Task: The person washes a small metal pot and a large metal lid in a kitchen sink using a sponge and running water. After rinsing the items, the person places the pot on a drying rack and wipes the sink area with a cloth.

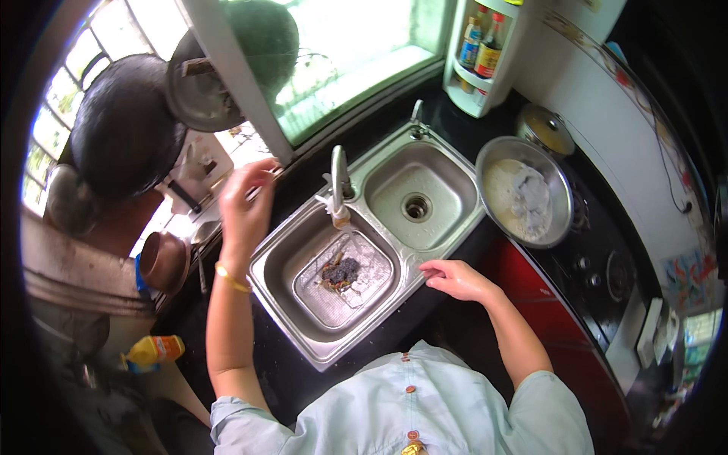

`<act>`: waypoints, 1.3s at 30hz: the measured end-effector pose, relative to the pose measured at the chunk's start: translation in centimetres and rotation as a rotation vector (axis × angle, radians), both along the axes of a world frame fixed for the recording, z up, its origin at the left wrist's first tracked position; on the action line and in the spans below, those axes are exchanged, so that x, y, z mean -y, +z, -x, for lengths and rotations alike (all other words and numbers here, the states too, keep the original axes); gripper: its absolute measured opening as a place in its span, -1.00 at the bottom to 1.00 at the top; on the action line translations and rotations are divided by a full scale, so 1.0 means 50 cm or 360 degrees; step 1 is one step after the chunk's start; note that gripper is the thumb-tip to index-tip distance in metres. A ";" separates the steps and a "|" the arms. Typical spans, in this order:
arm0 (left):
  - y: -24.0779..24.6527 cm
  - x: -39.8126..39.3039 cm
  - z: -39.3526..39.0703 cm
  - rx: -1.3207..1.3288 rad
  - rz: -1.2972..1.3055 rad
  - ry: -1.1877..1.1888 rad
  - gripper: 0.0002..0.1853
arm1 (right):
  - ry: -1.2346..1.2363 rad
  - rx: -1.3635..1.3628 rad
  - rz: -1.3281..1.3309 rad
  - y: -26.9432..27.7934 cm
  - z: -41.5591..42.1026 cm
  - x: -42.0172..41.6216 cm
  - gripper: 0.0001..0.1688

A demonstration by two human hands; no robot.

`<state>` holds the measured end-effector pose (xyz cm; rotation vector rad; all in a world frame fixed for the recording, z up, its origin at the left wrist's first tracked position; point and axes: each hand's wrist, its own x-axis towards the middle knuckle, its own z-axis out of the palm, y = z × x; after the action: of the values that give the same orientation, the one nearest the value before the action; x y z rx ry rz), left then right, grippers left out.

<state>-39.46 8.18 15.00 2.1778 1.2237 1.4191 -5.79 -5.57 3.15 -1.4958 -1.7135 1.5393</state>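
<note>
My left hand [247,196] is raised by the window ledge, left of the tap, with its fingers curled. A pale sliver shows between thumb and fingers, but blur hides whether it is held. My right hand [458,280] hovers at the front rim of the stainless steel double sink [412,267], its fingers loosely spread and holding nothing. Water runs from the curved tap [338,176] into the left basin [284,256]. A rectangular metal drain tray [318,304] lies in that basin, bearing a clump of dark, wet scraps [341,272] with orange and green bits.
To the right, a large steel bowl [489,210] holds cloudy liquid and a whitish mass, near a lidded pot [546,129] and a gas hob [620,276]. Dark woks [128,125] hang at the left window. A yellow bottle [153,350] lies at lower left; sauce bottles [488,51] stand on a corner shelf.
</note>
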 end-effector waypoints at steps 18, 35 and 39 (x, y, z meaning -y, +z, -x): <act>-0.398 0.074 -0.198 0.2469 0.1892 0.0099 -0.80 | -0.0260 -0.1004 0.0769 -0.173 0.225 -0.241 -0.86; -0.411 -0.203 -0.004 0.1195 0.0900 0.0597 -0.78 | 0.0133 0.0305 -0.0215 -0.193 0.306 -0.260 -0.58; -0.366 -0.216 -0.020 0.1486 0.1018 0.0536 -0.75 | 0.0432 0.1073 -0.0636 -0.227 0.250 -0.220 -0.60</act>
<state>-38.48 18.96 -3.32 0.7459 1.3838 1.5637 -18.30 5.43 -8.20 -1.7169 -2.5005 0.7341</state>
